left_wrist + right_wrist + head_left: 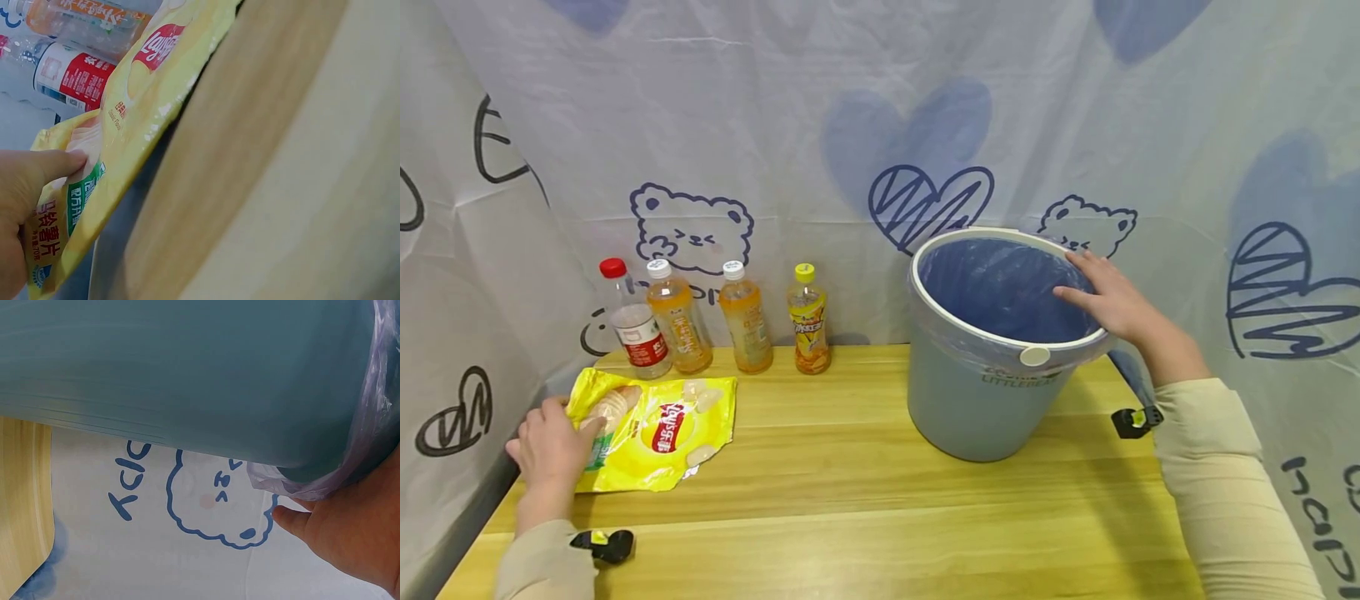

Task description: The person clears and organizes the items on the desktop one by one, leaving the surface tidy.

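Note:
My left hand (550, 446) grips the left end of a yellow Lay's potato chip bag (703, 421). In the left wrist view the thumb presses on the front of the bag, while the other fingers are hidden. The bag lies at a slant at the table's left side, in front of the bottles. My right hand (1108, 300) rests at the right rim of a grey-blue trash bin (970, 408) lined with a clear plastic bag (369, 419). Its fingers look extended; in the right wrist view some reach past the bin's outer side.
Along the back stand a red-capped bottle (636, 325), two white-capped bottles with orange labels, one at the left (679, 321) and one at the right (745, 321), and a yellow-capped bottle (808, 325). A printed curtain (790, 125) hangs behind the wooden table (820, 467).

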Available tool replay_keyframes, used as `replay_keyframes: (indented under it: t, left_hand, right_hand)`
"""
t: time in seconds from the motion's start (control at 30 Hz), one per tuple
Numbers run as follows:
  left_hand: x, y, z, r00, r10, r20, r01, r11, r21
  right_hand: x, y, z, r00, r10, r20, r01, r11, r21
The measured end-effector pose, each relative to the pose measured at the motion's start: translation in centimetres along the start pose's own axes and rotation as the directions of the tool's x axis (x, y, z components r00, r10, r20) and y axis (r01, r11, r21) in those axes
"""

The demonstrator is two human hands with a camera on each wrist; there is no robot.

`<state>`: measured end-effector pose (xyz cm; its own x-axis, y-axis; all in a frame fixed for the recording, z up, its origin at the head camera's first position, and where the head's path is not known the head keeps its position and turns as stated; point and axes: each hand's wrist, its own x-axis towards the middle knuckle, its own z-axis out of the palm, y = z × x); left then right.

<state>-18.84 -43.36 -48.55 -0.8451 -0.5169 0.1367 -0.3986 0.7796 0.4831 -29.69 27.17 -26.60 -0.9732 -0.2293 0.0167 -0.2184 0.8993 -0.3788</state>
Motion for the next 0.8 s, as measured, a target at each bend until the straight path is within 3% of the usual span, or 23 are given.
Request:
replay_keyframes:
  t: [0.17,0.47,0.8]
  left_hand:
    - [0.0,0.4,-0.5,0.999,0.018,-0.036,-0.019,1.0,-0.016]
    - [0.1,1.9,-1.8,0.989,0.118,-0.085,-0.117,0.993,0.006]
    - [-0.6,4.8,-3.3,0.958,0.206,-0.201,-0.202,0.978,0.042]
  right_hand:
    - [0.0,0.0,0.0,1.0,-0.002,-0.001,0.002,1.0,0.002]
    - [-0.2,0.0,0.0,1.0,-0.002,0.002,0.002,1.0,0.011]
    - [0.0,0.0,0.0,1.0,0.001,-0.004,-0.001,1.0,0.008]
